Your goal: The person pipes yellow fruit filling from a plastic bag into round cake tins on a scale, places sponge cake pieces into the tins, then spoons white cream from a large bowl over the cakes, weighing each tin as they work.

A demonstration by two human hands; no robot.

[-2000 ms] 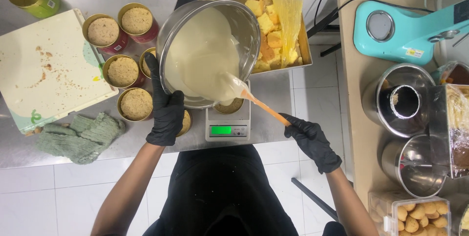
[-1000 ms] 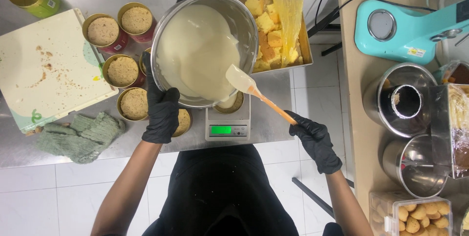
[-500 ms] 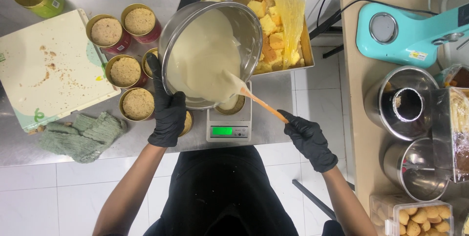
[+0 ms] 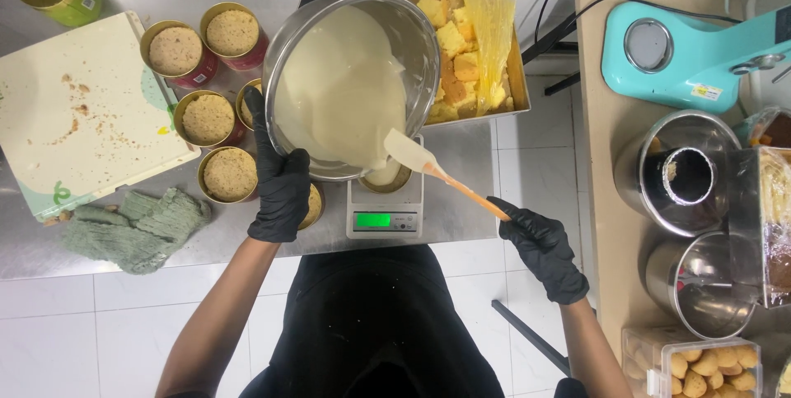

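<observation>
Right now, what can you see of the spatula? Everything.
The spatula has a pale, cream-smeared blade and a slim orange handle; it looks like silicone. It slants from the mixing bowl's lower rim down toward the right hand, whose black glove grips the handle end. The blade sits at the bowl's lip, in the batter, above a small tin on the scale.

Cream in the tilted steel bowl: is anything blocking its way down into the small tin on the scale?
Nothing visible does. The steel bowl, tilted by the left hand, has its lip right over the tin on the scale. The spatula in the right hand is at the lip beside the stream, not across the tin's mouth.
</observation>
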